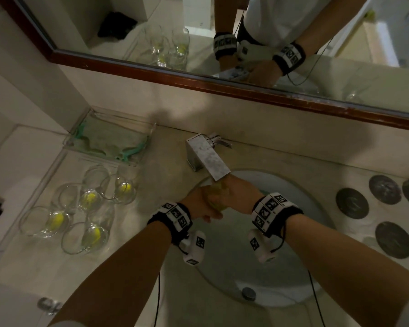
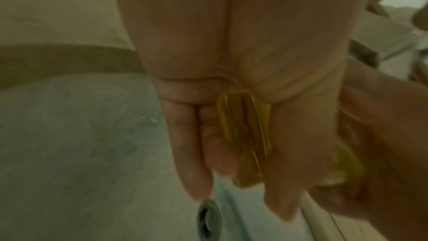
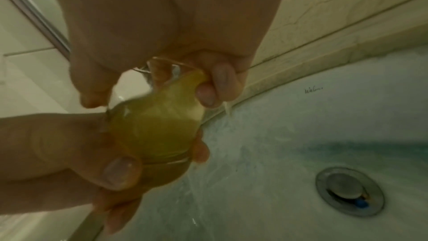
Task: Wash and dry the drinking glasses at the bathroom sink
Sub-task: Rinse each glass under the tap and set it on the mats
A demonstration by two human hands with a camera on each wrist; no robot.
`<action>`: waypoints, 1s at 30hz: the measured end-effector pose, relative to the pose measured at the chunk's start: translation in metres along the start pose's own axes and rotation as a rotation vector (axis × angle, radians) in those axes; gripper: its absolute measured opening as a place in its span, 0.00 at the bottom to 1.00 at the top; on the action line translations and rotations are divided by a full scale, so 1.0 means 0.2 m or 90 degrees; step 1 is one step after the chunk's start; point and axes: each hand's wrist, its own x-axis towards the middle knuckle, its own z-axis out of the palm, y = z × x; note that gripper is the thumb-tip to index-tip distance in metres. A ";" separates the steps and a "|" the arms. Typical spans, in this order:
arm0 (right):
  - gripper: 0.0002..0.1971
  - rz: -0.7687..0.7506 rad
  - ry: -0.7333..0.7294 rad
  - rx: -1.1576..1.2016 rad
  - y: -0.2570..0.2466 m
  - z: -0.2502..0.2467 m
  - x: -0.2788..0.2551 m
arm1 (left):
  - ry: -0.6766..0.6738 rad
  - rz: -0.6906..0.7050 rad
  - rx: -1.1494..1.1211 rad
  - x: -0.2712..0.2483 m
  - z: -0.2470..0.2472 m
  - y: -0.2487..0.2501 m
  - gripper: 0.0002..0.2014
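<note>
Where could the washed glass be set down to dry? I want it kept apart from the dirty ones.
Bare counter lies between the faucet and the tray of dirty glasses. A strip also runs between the sink and the dark coasters. The tray is crowded; both hands fill the space under the spout.

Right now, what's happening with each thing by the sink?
Clear drinking glass with yellow liquid: held by both hands over the white round sink basin.
Left hand: grips the glass.
Right hand: grips it too.
Square metal faucet: water trickles off the glass.
Five clear glasses on the counter: upright, yellow residue inside.
Round metal drain: open.
</note>
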 end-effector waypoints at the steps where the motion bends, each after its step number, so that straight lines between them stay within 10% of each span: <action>1: 0.40 -0.018 -0.005 -0.001 0.00 0.01 0.01 | -0.015 -0.005 -0.027 -0.01 -0.01 0.00 0.29; 18: 0.26 0.163 0.091 0.148 -0.10 0.10 0.12 | 0.374 0.080 0.267 0.02 0.10 -0.03 0.24; 26: 0.33 -0.036 -0.018 0.057 -0.04 0.01 0.03 | 0.014 0.009 0.000 0.00 -0.06 -0.04 0.34; 30: 0.37 -0.054 -0.007 0.115 -0.02 0.02 0.01 | 0.038 0.010 -0.016 -0.02 -0.05 -0.04 0.25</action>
